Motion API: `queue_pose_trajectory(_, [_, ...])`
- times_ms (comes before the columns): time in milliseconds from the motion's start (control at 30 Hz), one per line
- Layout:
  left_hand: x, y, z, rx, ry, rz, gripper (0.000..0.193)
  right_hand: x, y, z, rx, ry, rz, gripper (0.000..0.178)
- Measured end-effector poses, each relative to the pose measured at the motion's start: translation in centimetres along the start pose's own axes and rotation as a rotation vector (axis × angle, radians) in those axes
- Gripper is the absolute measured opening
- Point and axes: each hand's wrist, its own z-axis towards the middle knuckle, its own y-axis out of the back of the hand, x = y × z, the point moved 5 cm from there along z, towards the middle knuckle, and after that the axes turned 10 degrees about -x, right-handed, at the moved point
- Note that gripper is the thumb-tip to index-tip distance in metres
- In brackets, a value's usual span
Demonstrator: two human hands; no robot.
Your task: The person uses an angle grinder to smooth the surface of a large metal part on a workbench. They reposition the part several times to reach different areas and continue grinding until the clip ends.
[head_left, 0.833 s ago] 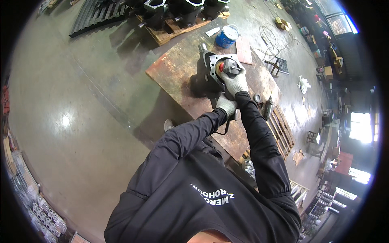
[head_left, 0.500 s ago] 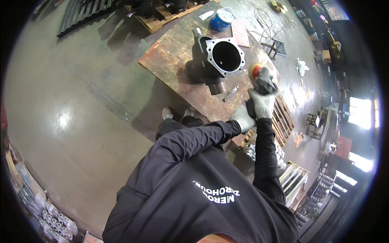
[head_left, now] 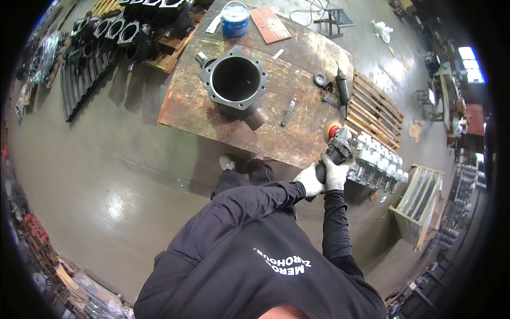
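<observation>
An angle grinder (head_left: 337, 151) with a red and yellowish round head is held in both of my hands, over the table's near right edge. My left hand (head_left: 311, 179), in a whitish work glove, is closed round the rear of its body. Farther forward on the same body, my gloved right hand (head_left: 336, 174) is closed too. Left of the grinder stands a dark metal housing (head_left: 234, 80) with a large round bore and a bright bolt-holed flange. Between them a flat wrench-like tool (head_left: 289, 111) lies on the worn wooden table (head_left: 265, 143).
A second power tool (head_left: 341, 87) lies at the table's right, beside a black disc (head_left: 319, 80). At the back are a blue tub (head_left: 235, 20) and a reddish sheet (head_left: 271, 25). Slatted pallets (head_left: 374, 106) and silvery metal parts (head_left: 374, 162) stand off the right edge.
My hands and the angle grinder have drawn back toward me. The view has shifted, and the second power tool and black disc now show on the table.
</observation>
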Motion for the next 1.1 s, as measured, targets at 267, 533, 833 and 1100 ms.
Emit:
queue_pose_trajectory(267, [1.2,-0.8,3.9,0.081,0.322,-0.584,0.054,-8.7,-2.2,0.4,0.663,-0.726,0.767,0.067])
queue_pose_trajectory(533, [-1.6,3.5,10.1,0.226,0.302,0.301,0.062,-10.6,-9.4,9.5,0.810,-0.715,0.862,0.059])
queue_pose_trajectory(833, [-6.7,20.3,1.1,-0.754,-0.371,0.646,0.054,-25.9,-13.7,16.5,0.233,-0.253,-0.478,0.079])
queue_pose_trajectory(1100, [-1.7,28.4,1.2,-0.938,-0.287,1.103,0.045,-28.8,-17.5,17.4,0.038,-0.223,-0.852,0.085])
